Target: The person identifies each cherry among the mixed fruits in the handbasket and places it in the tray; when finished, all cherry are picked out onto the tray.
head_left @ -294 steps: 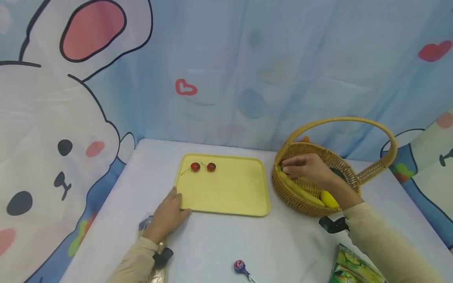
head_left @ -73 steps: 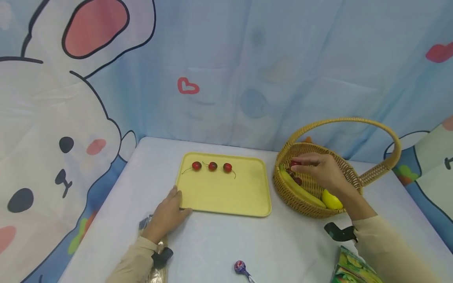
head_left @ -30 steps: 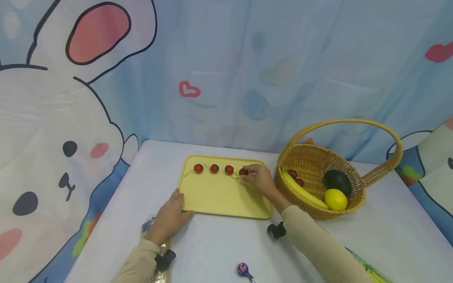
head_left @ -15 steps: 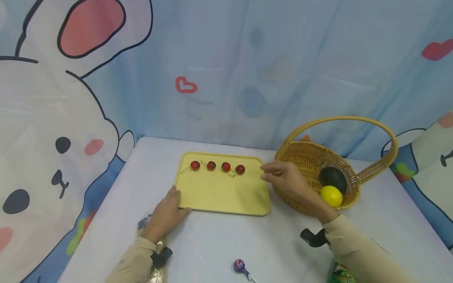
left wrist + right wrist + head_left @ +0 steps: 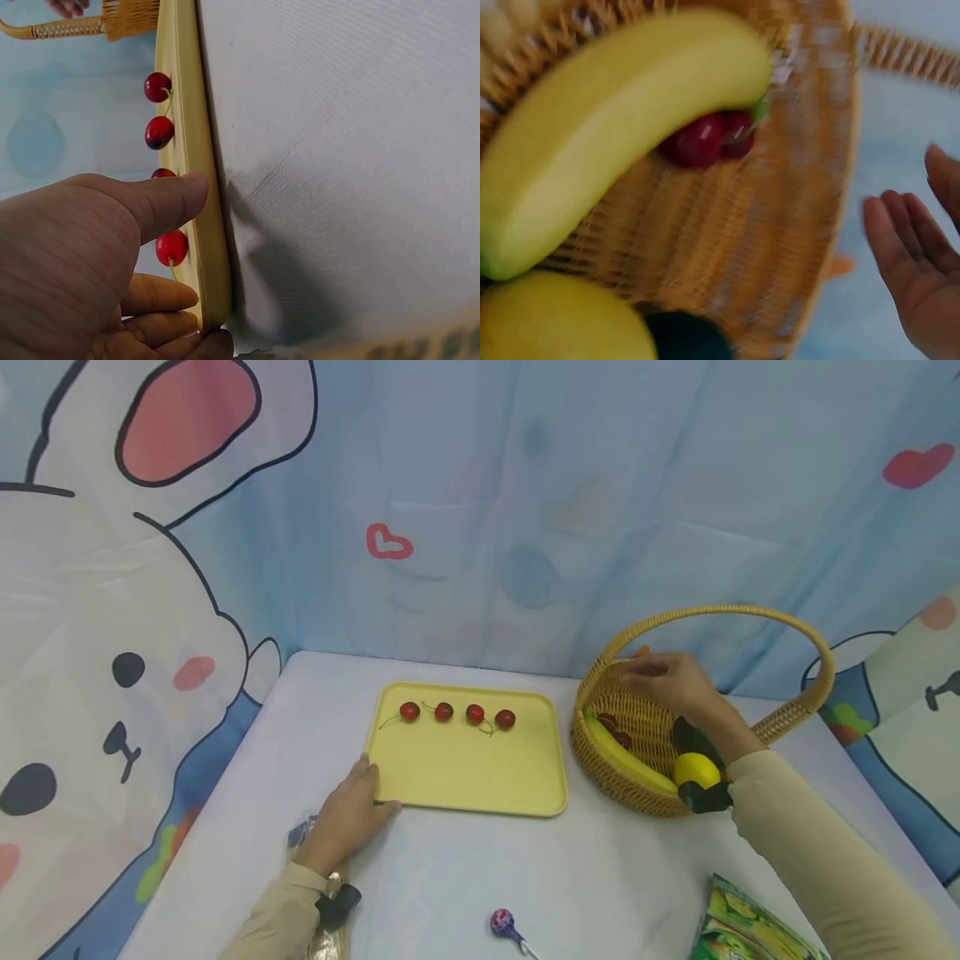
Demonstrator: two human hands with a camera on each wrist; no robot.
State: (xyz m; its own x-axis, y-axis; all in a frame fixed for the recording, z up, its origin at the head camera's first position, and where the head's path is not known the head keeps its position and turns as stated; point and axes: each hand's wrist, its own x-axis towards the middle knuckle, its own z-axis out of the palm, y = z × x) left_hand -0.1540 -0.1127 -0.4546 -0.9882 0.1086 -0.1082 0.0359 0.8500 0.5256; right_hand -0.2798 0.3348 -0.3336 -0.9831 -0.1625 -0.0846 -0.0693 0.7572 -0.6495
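My left hand grips the near-left corner of a yellow tray; in the left wrist view its thumb lies on the front edge and the fingers wrap the corner. Several red cherries with stems lie in a row along the tray's back. Above the far side of a wicker basket, my right hand is raised, its fingers extended and nothing in them. The basket contains a banana, two dark red cherries, a yellow lemon and a dark green fruit, partly hidden by my arm.
A purple-wrapped lollipop lies at the front of the white table. Beside my right sleeve is a green printed packet; a gold packet lies under my left wrist. The basket's tall handle arches over it. A printed curtain hangs behind.
The row on the tray has grown by two cherries since the oldest frame. My right hand has let go of the latest one and moved right, back over the basket. My left hand stays put.
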